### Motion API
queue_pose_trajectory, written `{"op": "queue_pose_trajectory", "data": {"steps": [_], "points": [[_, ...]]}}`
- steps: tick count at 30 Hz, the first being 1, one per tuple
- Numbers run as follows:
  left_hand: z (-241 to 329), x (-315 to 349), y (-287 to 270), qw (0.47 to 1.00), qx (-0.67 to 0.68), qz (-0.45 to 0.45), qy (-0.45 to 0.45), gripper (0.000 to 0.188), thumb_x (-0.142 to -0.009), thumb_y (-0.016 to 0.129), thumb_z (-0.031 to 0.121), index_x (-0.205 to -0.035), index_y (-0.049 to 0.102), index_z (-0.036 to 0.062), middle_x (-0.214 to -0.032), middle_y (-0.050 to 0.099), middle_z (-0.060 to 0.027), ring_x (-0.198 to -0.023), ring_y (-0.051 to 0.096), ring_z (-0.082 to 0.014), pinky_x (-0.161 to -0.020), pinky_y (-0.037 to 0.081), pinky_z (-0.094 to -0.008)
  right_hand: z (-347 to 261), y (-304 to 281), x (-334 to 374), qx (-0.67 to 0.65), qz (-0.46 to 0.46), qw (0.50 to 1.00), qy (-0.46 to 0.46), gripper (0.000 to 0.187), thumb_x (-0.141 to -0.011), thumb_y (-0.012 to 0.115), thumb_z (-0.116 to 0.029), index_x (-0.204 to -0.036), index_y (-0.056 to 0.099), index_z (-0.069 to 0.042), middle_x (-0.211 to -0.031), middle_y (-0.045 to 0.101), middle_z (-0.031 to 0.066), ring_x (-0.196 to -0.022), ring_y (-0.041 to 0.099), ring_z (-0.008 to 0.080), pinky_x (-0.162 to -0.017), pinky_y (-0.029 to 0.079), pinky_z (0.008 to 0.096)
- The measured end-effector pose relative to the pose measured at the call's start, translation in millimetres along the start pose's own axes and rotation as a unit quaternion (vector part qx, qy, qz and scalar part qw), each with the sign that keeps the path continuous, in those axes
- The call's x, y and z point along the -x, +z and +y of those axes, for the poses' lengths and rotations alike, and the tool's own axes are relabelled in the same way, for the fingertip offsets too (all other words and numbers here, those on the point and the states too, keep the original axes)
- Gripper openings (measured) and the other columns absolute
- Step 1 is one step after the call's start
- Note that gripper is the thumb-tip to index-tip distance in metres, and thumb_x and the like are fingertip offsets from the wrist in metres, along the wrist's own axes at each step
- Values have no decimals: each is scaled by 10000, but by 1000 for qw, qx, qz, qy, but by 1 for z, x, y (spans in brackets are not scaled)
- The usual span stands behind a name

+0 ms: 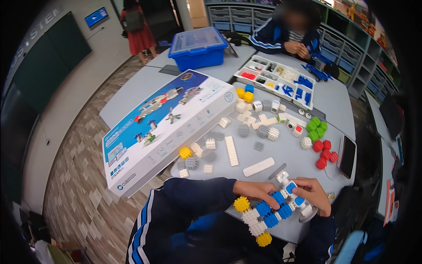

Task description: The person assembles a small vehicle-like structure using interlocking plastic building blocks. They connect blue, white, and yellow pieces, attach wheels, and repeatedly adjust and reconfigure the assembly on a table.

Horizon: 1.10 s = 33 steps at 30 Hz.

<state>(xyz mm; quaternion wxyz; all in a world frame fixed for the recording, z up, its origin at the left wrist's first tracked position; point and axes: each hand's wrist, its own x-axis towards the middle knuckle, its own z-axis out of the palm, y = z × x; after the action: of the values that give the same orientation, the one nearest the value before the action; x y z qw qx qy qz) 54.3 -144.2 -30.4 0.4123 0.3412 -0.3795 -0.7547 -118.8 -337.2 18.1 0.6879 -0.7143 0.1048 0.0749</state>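
Near the table's front edge I hold a model built of toy building blocks. Its middle blocks are blue, its left part is white, and two yellow blocks stick out at that end. White pieces with blue faces and a grey disc-like part form its right end. My left hand is closed over the blue blocks from above, thumb pressing on them. My right hand grips the right end, its thumb beside a blue face. Part of the model under my fingers is hidden.
A large white-and-blue box lies left. Loose white and grey blocks spread mid-table, with green blocks, red blocks and a phone at right. Farther back are a parts tray, a blue bin and a seated person.
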Motion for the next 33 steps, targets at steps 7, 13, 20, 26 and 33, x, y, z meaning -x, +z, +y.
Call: {"op": "queue_pose_trajectory", "data": {"steps": [7, 13, 20, 26, 33], "points": [[4, -14, -29, 994, -96, -22, -37, 469, -925, 776, 307, -1171, 657, -73, -1031, 729, -67, -898, 672, -109, -801, 543, -264, 28, 8, -3, -50, 32, 998, 19, 270, -1040, 614, -164, -1242, 610, 15, -947, 684, 20, -842, 651, 76, -767, 529, 238], [32, -16, -38, 937, -344, 42, -51, 466, -883, 804, 393, -968, 728, -59, -821, 727, -74, -726, 660, -118, -651, 514, -295, 57, 21, -5, -125, 109, 986, -29, 247, -1061, 539, -207, -1218, 590, -24, -947, 680, 46, -822, 668, 91, -703, 551, 242], [34, -3, -21, 875, -475, 93, -5, 532, -830, 816, 505, -825, 704, -15, -651, 662, -58, -615, 612, -183, -592, 451, -339, 70, 29, -1, -121, 106, 987, 25, 265, -1071, 527, -258, -1207, 592, -41, -870, 668, 34, -633, 656, 92, -514, 545, 242], [50, -1, -15, 838, -537, 89, -30, 527, -837, 801, 502, -940, 731, -10, -769, 708, -126, -715, 665, -251, -677, 493, -379, 67, 38, -3, -114, 116, 987, -5, 269, -1076, 532, -260, -1217, 610, -45, -890, 661, 20, -657, 643, 74, -544, 532, 232], [54, 1, -4, 777, -619, 99, -62, 509, -980, 640, 417, -1268, 637, -3, -956, 713, -218, -927, 684, -408, -823, 519, -448, 68, 49, 3, -222, 153, 963, -5, 212, -1086, 544, -274, -1170, 575, -82, -877, 633, 11, -651, 617, 64, -523, 492, 228]]}}
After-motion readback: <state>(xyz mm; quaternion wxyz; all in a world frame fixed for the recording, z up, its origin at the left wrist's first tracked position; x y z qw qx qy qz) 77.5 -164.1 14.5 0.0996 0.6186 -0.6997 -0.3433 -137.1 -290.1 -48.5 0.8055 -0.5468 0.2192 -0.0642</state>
